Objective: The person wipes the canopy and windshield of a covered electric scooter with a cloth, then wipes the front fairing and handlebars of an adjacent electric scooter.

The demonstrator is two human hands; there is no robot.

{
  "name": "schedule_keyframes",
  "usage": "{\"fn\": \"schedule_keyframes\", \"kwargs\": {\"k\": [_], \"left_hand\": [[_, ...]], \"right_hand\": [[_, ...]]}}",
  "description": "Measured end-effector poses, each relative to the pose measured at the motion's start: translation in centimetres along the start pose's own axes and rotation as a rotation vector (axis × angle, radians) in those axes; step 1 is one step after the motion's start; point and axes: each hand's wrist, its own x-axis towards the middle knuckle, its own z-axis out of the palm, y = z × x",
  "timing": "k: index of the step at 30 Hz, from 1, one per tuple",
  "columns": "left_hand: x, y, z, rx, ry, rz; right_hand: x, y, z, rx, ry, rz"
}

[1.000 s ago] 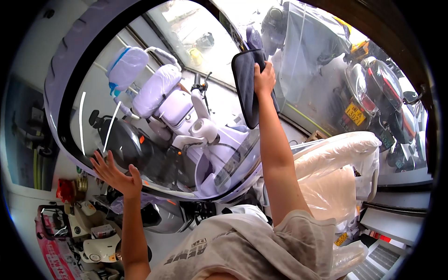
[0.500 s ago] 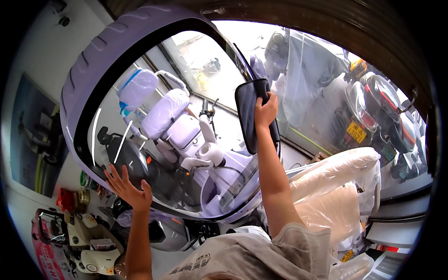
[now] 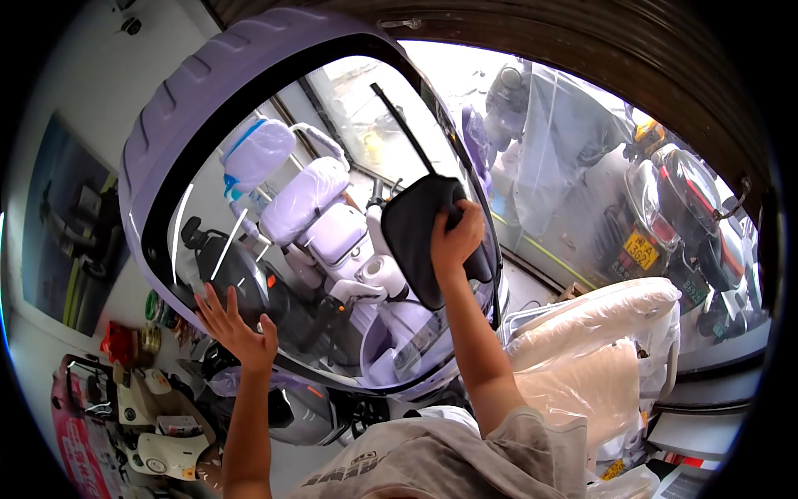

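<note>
A lilac windshield frame [image 3: 195,87] with a large clear pane stands in front of me. My right hand [image 3: 457,237] is closed on the near edge of a flat black panel [image 3: 411,237] with rounded corners, in front of the pane's right side. From the panel's top a thin black wiper-like rod [image 3: 403,129] slants up and left. My left hand [image 3: 238,333] is open, fingers spread, palm toward the pane at its lower left edge. Nothing is in it.
Through the pane shows a lilac three-wheeler with plastic-wrapped seats [image 3: 307,200]. To the right are a cream plastic-wrapped seat [image 3: 582,370] and, behind glass, parked scooters [image 3: 665,208]. Cream scooter parts [image 3: 166,445] stand at lower left. A dark shutter [image 3: 565,41] hangs above.
My right hand has moved left and down with the black panel, which now faces me more broadly. The rod has swung left, away from the frame's edge. My left hand stays nearly in place.
</note>
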Motion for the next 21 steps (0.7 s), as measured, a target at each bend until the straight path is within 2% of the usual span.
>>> {"fn": "schedule_keyframes", "kwargs": {"k": [5, 17, 19, 21], "left_hand": [[0.0, 0.0, 0.1, 0.004, -0.002, -0.001], [0.2, -0.1, 0.4, -0.003, 0.041, 0.028], [-0.1, -0.2, 0.5, -0.004, 0.034, 0.019], [0.0, -0.3, 0.5, 0.002, 0.033, 0.032]], "right_hand": [[-4.1, -3.3, -1.8, 0.053, -0.060, -0.109], [-8.1, -4.9, -2.7, 0.062, -0.124, -0.266], [-9.3, -5.2, -3.0, 0.060, -0.156, -0.261], [-10.5, -5.9, -3.7, 0.087, -0.307, -0.340]]}}
